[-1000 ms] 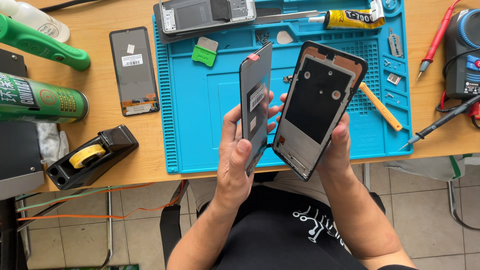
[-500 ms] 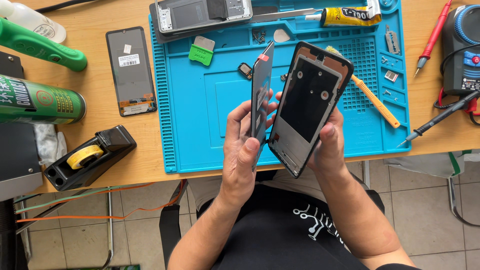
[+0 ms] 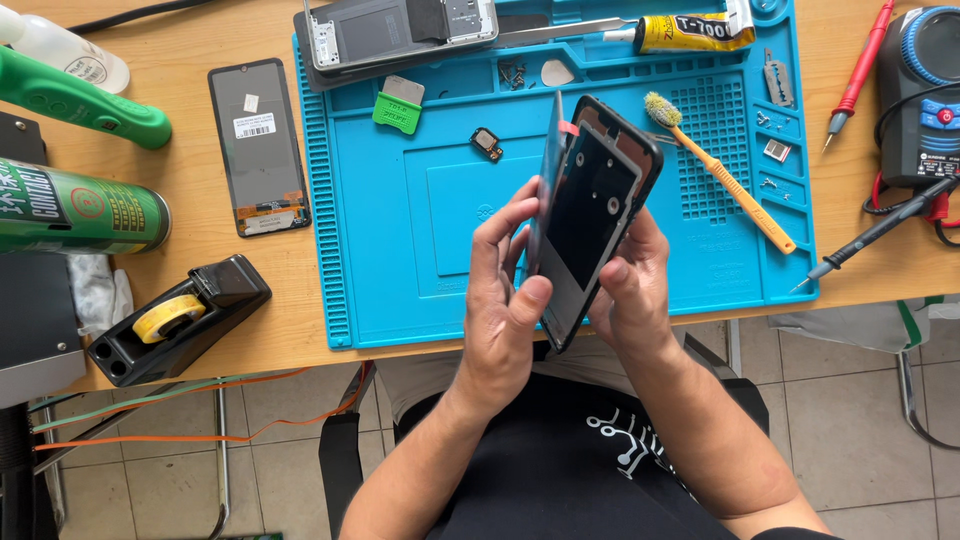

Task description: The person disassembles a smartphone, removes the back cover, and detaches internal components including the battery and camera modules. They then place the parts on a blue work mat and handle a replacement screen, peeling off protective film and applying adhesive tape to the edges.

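My right hand [image 3: 632,285] holds a black phone frame [image 3: 598,205] upright above the blue repair mat [image 3: 400,220], its inner side facing me. My left hand [image 3: 505,300] grips a thin screen panel [image 3: 546,180], seen edge-on and pressed close against the frame's left side. Both pieces sit nearly together between my hands, above the mat's front half.
On the mat lie a grey opened phone body [image 3: 400,35], a green pry card [image 3: 398,112], a small black part [image 3: 488,143], an orange brush [image 3: 725,175] and a glue tube [image 3: 695,30]. A spare screen [image 3: 258,145], green spray can [image 3: 75,208], tape dispenser [image 3: 175,320] and multimeter [image 3: 925,95] surround it.
The screen panel and the frame have come together: they were held apart side by side, and now the panel stands edge-on against the frame. Both hands moved closer.
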